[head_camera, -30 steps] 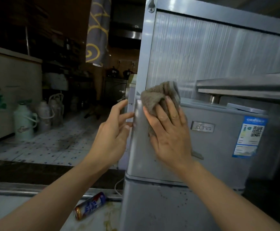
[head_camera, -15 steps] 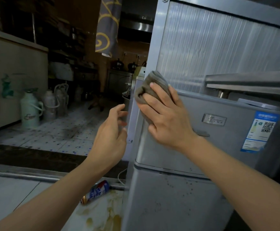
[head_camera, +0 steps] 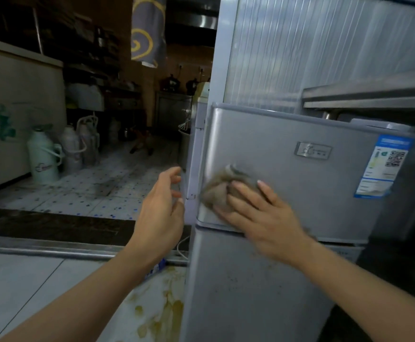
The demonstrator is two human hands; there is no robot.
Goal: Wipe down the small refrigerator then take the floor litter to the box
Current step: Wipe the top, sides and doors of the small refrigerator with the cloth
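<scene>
Pressing flat with spread fingers: right hand (head_camera: 258, 218) on crumpled grey-brown cloth (head_camera: 222, 187) against lower left corner of upper door of small silver metal refrigerator (head_camera: 288, 193). Hovering loose and unclenched at 9 o'clock of cloth, gripping nothing: left hand (head_camera: 160, 213). Stuck at 3 o'clock on door: blue-and-white label with QR code (head_camera: 383, 167), text unreadable. Partly hidden under left wrist, on stained floor: blue drink can (head_camera: 156, 267).

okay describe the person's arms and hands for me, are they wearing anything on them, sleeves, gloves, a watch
Both arms are bare up to the frame edge: no sleeves show. The left hand and right hand wear no gloves, and no watch, bracelet or ring is visible on the sides facing the camera. The right fingers have short, pale, unpainted-looking nails; motion blur softens finer detail.
</scene>
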